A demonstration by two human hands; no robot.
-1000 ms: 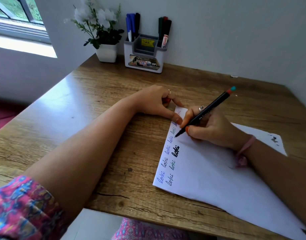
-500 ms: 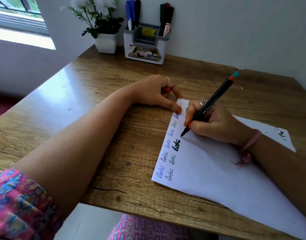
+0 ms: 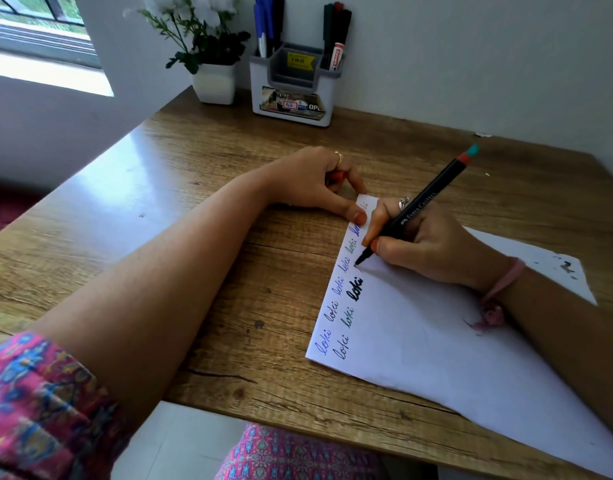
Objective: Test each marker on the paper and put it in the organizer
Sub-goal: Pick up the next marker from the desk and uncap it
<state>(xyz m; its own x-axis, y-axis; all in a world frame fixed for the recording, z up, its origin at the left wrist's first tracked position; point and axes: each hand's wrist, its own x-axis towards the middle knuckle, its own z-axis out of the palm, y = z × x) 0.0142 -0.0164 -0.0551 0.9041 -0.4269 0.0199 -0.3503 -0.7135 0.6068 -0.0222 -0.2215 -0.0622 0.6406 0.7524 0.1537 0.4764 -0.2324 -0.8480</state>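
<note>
Presumably for writing, the surface [image 3: 194, 202] is spanned by the paper [image 3: 454, 341] at lower right, steadied by the left hand [image 3: 319, 181], curled round something red. At centre, the marker [image 3: 416, 209] is pinched by the right hand [image 3: 433, 244], tip down. The organizer [image 3: 294, 84] is kept at upper centre.

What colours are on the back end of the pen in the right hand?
Teal tip over a red-orange band, on the black pen held by the right hand; head view.
</note>
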